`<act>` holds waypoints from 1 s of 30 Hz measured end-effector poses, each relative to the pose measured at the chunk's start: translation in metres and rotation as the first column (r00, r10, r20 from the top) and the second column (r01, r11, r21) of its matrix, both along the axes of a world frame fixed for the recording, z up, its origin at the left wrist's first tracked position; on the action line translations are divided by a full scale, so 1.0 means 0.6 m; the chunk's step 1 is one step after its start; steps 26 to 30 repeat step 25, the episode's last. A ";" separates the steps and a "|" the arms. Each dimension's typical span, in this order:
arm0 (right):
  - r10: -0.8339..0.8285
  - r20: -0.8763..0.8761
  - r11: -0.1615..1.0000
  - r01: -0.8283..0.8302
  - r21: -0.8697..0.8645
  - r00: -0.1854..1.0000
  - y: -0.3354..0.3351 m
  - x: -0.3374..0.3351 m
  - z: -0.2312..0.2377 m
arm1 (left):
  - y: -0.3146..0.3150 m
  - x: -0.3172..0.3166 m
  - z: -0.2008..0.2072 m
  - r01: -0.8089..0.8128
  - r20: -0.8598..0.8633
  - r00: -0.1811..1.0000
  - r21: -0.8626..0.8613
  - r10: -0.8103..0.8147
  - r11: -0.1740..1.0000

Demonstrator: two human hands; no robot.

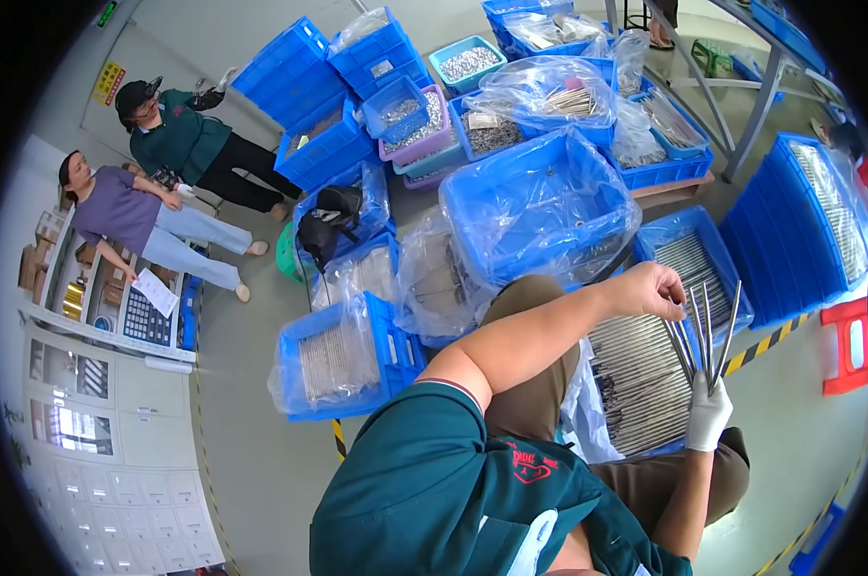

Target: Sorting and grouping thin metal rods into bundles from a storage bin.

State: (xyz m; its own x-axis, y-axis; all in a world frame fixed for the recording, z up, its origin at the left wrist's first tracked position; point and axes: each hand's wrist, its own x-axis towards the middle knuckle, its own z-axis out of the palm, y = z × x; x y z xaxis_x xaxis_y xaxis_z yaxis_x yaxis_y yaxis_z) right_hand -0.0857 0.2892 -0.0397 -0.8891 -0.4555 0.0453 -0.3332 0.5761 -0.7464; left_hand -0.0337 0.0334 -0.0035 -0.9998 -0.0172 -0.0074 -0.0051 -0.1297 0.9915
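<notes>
My right hand [709, 413], in a white glove, is closed around the lower ends of several thin metal rods [700, 326]. The rods stand up and fan apart above the glove. My bare left hand [653, 291] is curled, its fingertips pressed together close to the upper ends of the leftmost rods. Whether it pinches one is too small to tell. Below both hands, many similar rods [635, 384] lie side by side in a plastic-lined bin in front of my legs.
A large blue bin [539, 206] lined with clear plastic stands ahead. More rods fill a blue crate [333, 360] at left and another crate [688, 254] at right. Stacked blue crates [789, 235] and a red stool [846, 346] are farther right. Two people stand at far left.
</notes>
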 end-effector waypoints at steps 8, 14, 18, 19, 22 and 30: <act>-0.001 0.181 0.979 0.037 -0.198 0.983 0.005 -0.006 -0.032 | -0.038 0.002 0.018 -0.238 -0.010 0.971 -0.070 0.238 0.969; 0.095 0.085 0.988 -0.084 -0.126 0.992 0.008 -0.005 -0.059 | -0.018 0.002 0.020 -0.122 0.074 0.990 0.008 0.121 0.993; 0.049 0.147 0.998 -0.056 0.039 0.988 0.004 0.002 -0.027 | -0.020 0.000 0.009 -0.087 0.026 0.996 0.045 0.086 0.995; 0.079 0.163 0.995 -0.087 0.043 0.984 0.005 0.003 -0.018 | -0.019 0.001 0.012 -0.080 0.046 0.996 0.067 0.077 0.995; 0.088 0.378 0.996 -0.080 -0.037 0.922 -0.001 0.012 0.010 | -0.006 0.003 0.004 0.078 0.027 0.996 0.091 -0.081 0.993; 0.117 0.227 0.993 -0.113 -0.031 0.967 0.008 0.007 -0.016 | -0.005 -0.001 -0.002 0.072 0.082 0.994 0.055 -0.076 0.996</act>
